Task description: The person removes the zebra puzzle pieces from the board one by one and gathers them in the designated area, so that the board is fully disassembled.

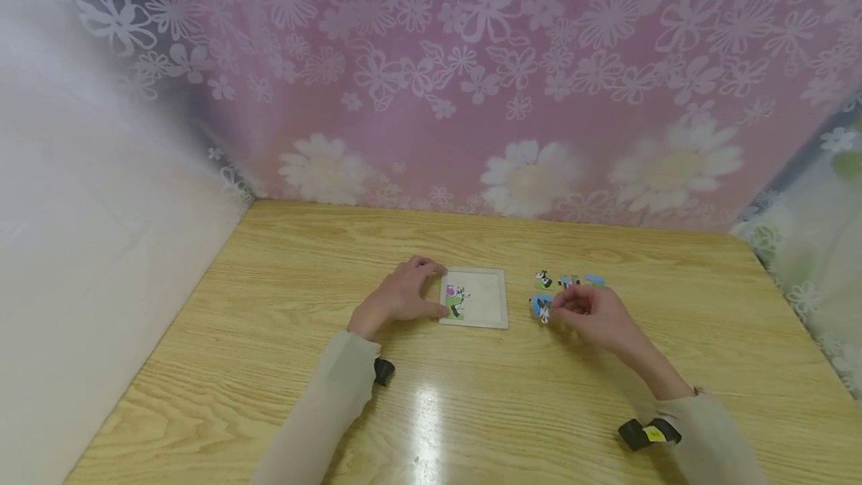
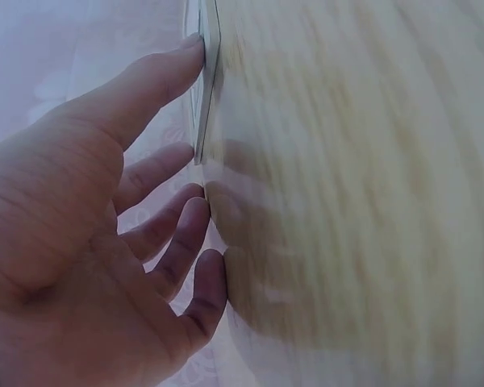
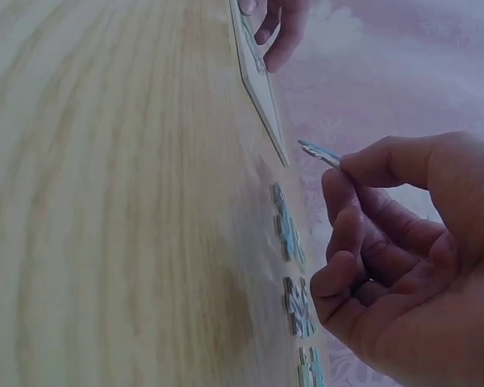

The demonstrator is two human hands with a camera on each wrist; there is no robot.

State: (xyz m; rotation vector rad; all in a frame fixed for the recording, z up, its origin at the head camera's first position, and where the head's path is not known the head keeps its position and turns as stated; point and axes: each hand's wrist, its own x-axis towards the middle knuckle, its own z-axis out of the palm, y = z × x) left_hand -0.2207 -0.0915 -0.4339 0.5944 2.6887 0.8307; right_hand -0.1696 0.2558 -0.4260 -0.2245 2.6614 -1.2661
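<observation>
A square white puzzle tray [image 1: 474, 271] lies flat on the table, with green, pink and white cartoon pieces [image 1: 456, 304] fitted along its left side. My left hand [image 1: 402, 292] touches the tray's left edge, the thumb at the near corner and a finger at the far one. In the left wrist view the fingers of that hand [image 2: 105, 218] are spread and relaxed. To the right, my right hand [image 1: 599, 316] pinches a small jigsaw piece [image 3: 320, 153] between thumb and forefinger, raised above the table. Its other fingers curl loosely beneath.
Loose jigsaw pieces lie right of the tray: a black-and-white one [image 1: 544, 280], a multicoloured one [image 1: 569, 281], a blue-topped one [image 1: 595, 280] and a blue one [image 1: 539, 304] by the right hand. A flowered pink curtain [image 1: 417, 111] hangs behind the wooden table [image 1: 323, 245].
</observation>
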